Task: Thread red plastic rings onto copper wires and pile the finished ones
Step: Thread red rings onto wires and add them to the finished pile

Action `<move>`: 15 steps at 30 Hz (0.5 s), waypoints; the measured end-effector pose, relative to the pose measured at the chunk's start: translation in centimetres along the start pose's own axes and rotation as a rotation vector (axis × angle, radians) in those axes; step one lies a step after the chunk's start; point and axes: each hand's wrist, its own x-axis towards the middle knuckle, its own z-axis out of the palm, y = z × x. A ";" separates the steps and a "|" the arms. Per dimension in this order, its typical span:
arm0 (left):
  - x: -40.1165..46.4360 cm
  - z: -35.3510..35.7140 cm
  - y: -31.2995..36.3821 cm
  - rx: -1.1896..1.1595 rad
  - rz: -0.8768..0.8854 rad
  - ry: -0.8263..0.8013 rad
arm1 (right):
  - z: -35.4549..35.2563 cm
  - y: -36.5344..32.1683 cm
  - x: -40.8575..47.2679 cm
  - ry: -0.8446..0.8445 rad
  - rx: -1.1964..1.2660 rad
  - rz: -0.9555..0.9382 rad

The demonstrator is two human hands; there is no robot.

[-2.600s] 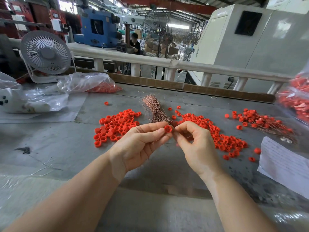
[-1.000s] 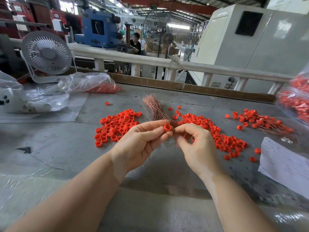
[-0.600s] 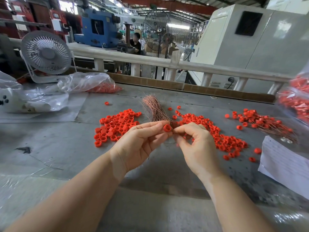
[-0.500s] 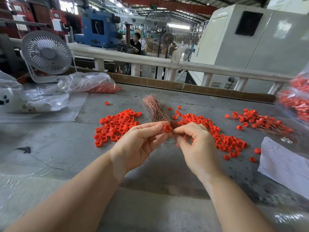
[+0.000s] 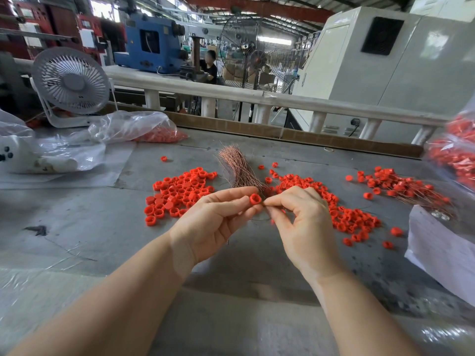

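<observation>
My left hand [image 5: 213, 222] pinches a red plastic ring [image 5: 255, 199] between thumb and forefinger above the grey table [image 5: 90, 227]. My right hand [image 5: 303, 224] pinches a thin copper wire at the ring's right side; the wire itself is barely visible. Behind the hands lies a bundle of copper wires [image 5: 237, 168]. Loose red rings form one heap on the left [image 5: 180, 191] and another on the right [image 5: 341, 211]. A pile of rings threaded on wires [image 5: 401, 187] lies at the far right.
A white desk fan [image 5: 70, 83] stands at the back left beside plastic bags [image 5: 136, 127], one holding red rings. Another bag of red parts [image 5: 457, 155] hangs at the right edge. White paper [image 5: 442, 253] lies front right. A railing [image 5: 257, 97] borders the table's far side.
Both hands stay together at the same spot. The ring has shifted only slightly in my left fingers while my right fingers work the wire at it.
</observation>
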 end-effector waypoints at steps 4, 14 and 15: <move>0.0 0.0 0.0 0.006 0.001 -0.007 | 0.0 0.0 0.0 -0.006 0.003 -0.002; -0.1 0.0 0.2 0.001 -0.018 -0.016 | 0.0 0.1 -0.1 0.004 -0.054 -0.033; 0.0 0.0 0.2 0.007 -0.021 -0.009 | 0.0 0.1 -0.1 0.010 -0.080 -0.050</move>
